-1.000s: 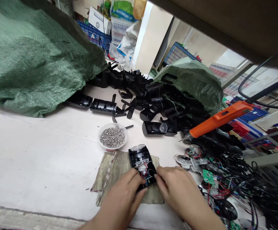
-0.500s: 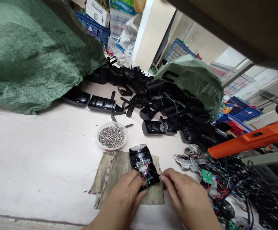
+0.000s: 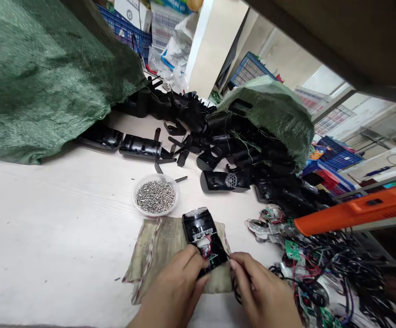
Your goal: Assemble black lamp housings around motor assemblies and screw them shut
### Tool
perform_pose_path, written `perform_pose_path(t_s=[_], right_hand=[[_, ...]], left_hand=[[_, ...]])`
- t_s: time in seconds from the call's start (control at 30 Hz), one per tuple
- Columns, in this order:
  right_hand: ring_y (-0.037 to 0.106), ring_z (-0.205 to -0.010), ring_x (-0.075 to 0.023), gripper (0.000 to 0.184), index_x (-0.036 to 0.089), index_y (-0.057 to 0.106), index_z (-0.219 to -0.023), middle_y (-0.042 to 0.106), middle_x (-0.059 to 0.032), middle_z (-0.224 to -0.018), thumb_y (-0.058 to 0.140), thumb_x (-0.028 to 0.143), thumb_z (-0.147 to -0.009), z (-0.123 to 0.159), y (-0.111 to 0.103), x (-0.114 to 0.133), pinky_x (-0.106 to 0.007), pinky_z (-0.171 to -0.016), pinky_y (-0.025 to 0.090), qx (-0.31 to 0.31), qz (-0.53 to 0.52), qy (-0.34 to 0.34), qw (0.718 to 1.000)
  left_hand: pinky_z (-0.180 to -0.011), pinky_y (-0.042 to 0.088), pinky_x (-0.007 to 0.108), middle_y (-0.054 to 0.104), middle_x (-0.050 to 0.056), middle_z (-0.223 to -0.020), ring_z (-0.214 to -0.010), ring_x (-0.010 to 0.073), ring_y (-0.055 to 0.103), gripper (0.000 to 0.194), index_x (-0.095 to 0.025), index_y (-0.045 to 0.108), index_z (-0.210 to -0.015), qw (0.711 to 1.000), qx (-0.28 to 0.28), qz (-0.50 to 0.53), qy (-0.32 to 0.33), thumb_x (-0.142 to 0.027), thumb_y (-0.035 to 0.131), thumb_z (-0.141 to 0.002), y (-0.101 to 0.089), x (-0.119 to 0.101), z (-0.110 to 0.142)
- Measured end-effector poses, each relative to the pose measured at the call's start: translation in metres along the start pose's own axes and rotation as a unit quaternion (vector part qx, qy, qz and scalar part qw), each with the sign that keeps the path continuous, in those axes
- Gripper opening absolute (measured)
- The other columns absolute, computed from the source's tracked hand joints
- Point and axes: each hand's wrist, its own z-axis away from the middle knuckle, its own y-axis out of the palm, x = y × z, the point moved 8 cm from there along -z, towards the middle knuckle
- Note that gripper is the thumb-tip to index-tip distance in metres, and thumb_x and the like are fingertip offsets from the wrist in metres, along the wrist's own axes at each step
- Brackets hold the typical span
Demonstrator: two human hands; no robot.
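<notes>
An open black plastic housing [image 3: 198,224] lies on a folded tan cloth [image 3: 165,239], with red wires and small parts showing inside it. My left hand [image 3: 175,280] is closed on the lower left side of this housing, fingertips at its inner parts. Beside the lower right corner, my right hand [image 3: 264,284] pinches a thin black cable [image 3: 236,291], part of which loops down below the fingers. Whether the cable goes into the housing is hard to make out. Just beyond the cloth stands a clear round tub [image 3: 133,200] full of small metal screws [image 3: 156,197].
Black housings [image 3: 225,181] and handle pieces are heaped at the back. A green woven sack [image 3: 47,91] stands at left, another [image 3: 269,105] behind the heap. An orange power tool [image 3: 351,209] hangs at right above tangled wires and green circuit boards [image 3: 292,249].
The whole view has shifted slightly. My right hand has moved a little down, and a black cable loop now shows below it. My left hand keeps its hold on the housing.
</notes>
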Motion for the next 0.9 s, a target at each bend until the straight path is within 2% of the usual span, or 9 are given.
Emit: perform_pose_path(t_s=[0.1,0.17,0.27,0.33,0.5,0.6,0.7,0.8,0.9], right_hand=[[0.061,-0.057,-0.0156,0.028,0.025,0.057,-0.085,0.062,0.0033,-0.061,0.037,0.043,-0.094,0.000,0.019,-0.010,-0.025,-0.054,0.040,0.084,-0.139,0.119,0.980],[0.057,-0.050,-0.0138,0.031,0.023,0.056,-0.081,0.058,0.0040,-0.055,0.039,0.048,-0.091,0.001,0.033,-0.013,-0.023,-0.052,0.040,0.122,-0.254,0.193,0.940],[0.053,-0.045,-0.0106,0.033,0.021,0.053,-0.078,0.057,0.0045,-0.055,0.044,0.051,-0.088,0.002,0.047,-0.010,-0.021,-0.050,0.039,0.116,-0.404,0.261,0.869],[0.053,-0.048,-0.0099,0.034,0.020,0.053,-0.078,0.056,0.0042,-0.057,0.046,0.052,-0.087,0.003,0.049,-0.007,-0.020,-0.051,0.039,0.099,-0.442,0.262,0.852],[0.047,-0.051,-0.0098,0.035,0.021,0.055,-0.079,0.051,0.0043,-0.060,0.039,0.049,-0.091,-0.001,0.034,-0.005,-0.020,-0.050,0.034,0.101,-0.312,0.185,0.926],[0.048,-0.052,-0.0104,0.031,0.024,0.055,-0.080,0.052,0.0046,-0.061,0.035,0.042,-0.094,-0.004,0.029,-0.004,-0.020,-0.049,0.032,0.118,-0.242,0.119,0.956],[0.053,-0.055,-0.0120,0.027,0.026,0.055,-0.084,0.056,0.0044,-0.063,0.033,0.034,-0.095,-0.004,0.024,0.001,-0.022,-0.053,0.034,0.078,-0.163,0.050,0.982],[0.057,-0.059,-0.0146,0.027,0.026,0.056,-0.088,0.059,0.0030,-0.066,0.030,0.031,-0.096,0.000,0.023,0.005,-0.024,-0.057,0.036,0.023,-0.108,0.030,0.993],[0.055,-0.051,-0.0124,0.030,0.024,0.056,-0.081,0.059,0.0034,-0.061,0.034,0.038,-0.095,0.003,0.033,-0.003,-0.023,-0.052,0.036,0.041,-0.217,0.114,0.969]], left_hand=[[-0.076,0.058,0.035,0.065,0.003,-0.098,-0.088,0.0203,0.067,0.020,-0.023,0.060,-0.098,0.999,0.024,0.019,-0.011,-0.009,0.058,-0.084,0.002,0.002,-0.001],[-0.076,0.058,0.034,0.066,0.004,-0.097,-0.088,0.0206,0.067,0.021,-0.021,0.061,-0.097,0.999,0.033,0.027,-0.013,-0.006,0.057,-0.083,0.001,0.002,-0.003],[-0.075,0.058,0.036,0.066,0.005,-0.094,-0.086,0.0219,0.067,0.021,-0.019,0.063,-0.093,0.998,0.045,0.038,-0.014,-0.002,0.057,-0.081,0.000,0.000,-0.008],[-0.074,0.058,0.035,0.066,0.005,-0.092,-0.084,0.0214,0.067,0.021,-0.019,0.063,-0.091,0.997,0.050,0.052,-0.012,-0.001,0.056,-0.081,-0.002,-0.001,-0.010],[-0.076,0.056,0.030,0.064,0.004,-0.094,-0.087,0.0190,0.066,0.020,-0.020,0.061,-0.093,0.994,0.059,0.089,-0.018,-0.004,0.055,-0.083,-0.002,0.003,-0.008],[-0.075,0.055,0.027,0.064,0.003,-0.095,-0.088,0.0179,0.066,0.018,-0.021,0.060,-0.094,0.994,0.048,0.093,-0.013,-0.008,0.054,-0.085,-0.003,0.006,-0.006],[-0.073,0.056,0.025,0.065,0.002,-0.091,-0.083,0.0171,0.067,0.015,-0.022,0.060,-0.093,0.995,0.033,0.090,0.007,-0.012,0.054,-0.085,-0.004,0.006,-0.006],[-0.072,0.056,0.024,0.066,0.002,-0.089,-0.081,0.0168,0.067,0.013,-0.022,0.060,-0.092,0.996,0.012,0.083,0.029,-0.014,0.054,-0.085,-0.007,0.006,-0.006],[-0.074,0.056,0.022,0.066,0.001,-0.091,-0.084,0.0155,0.067,0.013,-0.024,0.060,-0.093,0.997,0.012,0.070,0.024,-0.015,0.055,-0.085,-0.007,0.012,-0.005]])
